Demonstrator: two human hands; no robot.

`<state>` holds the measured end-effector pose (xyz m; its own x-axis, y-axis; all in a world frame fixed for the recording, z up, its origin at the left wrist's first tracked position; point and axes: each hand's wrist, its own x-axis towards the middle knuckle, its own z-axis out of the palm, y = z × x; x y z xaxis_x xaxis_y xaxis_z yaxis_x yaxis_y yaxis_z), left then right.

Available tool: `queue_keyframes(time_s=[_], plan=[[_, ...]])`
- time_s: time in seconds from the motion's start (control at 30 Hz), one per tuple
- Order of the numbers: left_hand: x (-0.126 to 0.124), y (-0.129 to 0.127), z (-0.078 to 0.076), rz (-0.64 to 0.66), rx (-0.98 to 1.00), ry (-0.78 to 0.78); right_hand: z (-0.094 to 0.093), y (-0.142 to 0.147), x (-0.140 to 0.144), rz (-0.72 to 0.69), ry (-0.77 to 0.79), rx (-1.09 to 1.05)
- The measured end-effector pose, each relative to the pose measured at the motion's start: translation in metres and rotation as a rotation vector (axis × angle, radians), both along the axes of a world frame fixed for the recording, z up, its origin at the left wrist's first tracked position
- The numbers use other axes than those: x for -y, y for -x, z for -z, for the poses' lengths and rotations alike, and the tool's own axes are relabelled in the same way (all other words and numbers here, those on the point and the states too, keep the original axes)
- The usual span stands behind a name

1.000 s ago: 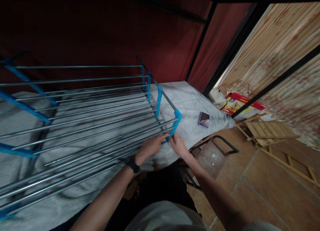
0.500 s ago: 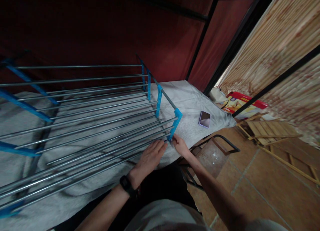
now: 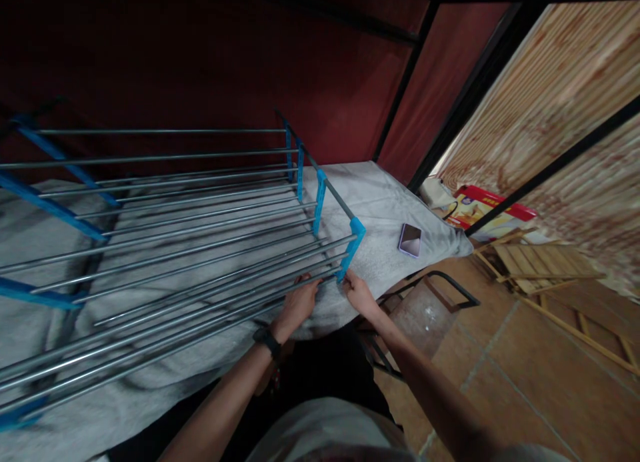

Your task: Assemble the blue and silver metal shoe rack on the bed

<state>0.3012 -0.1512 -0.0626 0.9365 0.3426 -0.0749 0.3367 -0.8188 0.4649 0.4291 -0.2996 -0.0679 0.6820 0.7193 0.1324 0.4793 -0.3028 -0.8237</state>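
Observation:
A rack of grey metal tubes and blue plastic brackets, looking like a shoe rack, lies across the grey cloth (image 3: 385, 189) in front of me. My left hand (image 3: 299, 307) is at its near right part, fingers curled around a front metal tube (image 3: 260, 310) and partly hidden by the tubes. My right hand (image 3: 360, 295) pinches the lower end of the near right blue bracket (image 3: 351, 250); its fingertips are partly hidden there. One loose-looking tube end (image 3: 100, 323) shows among the rods on the left.
A phone (image 3: 410, 240) lies on the cloth to the right. Beside my right arm stands a black-framed stool or chair (image 3: 425, 312). A folded wooden chair (image 3: 545, 265) and a red and yellow box (image 3: 493, 205) are on the tiled floor. Behind the rack rises a dark red panel (image 3: 200, 62).
My left hand has gone from lying stretched over the front tubes to curling its fingers around them, slightly further left. My right hand stays at the bracket's lower end.

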Motion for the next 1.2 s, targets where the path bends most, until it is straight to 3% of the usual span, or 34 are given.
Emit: queue_keyframes(time_s=[0.27, 0.8, 1.2], plan=[[-0.002, 0.001, 0.008, -0.015, 0.031, 0.102, -0.002, 0.001, 0.001, 0.018, 0.022, 0.006], [-0.005, 0.004, 0.007, -0.041, 0.066, 0.174, -0.004, 0.001, 0.005, -0.021, 0.045, -0.046], [-0.007, 0.002, 0.015, -0.007, 0.157, 0.206, -0.004, 0.004, 0.004, 0.006, 0.049, -0.071]])
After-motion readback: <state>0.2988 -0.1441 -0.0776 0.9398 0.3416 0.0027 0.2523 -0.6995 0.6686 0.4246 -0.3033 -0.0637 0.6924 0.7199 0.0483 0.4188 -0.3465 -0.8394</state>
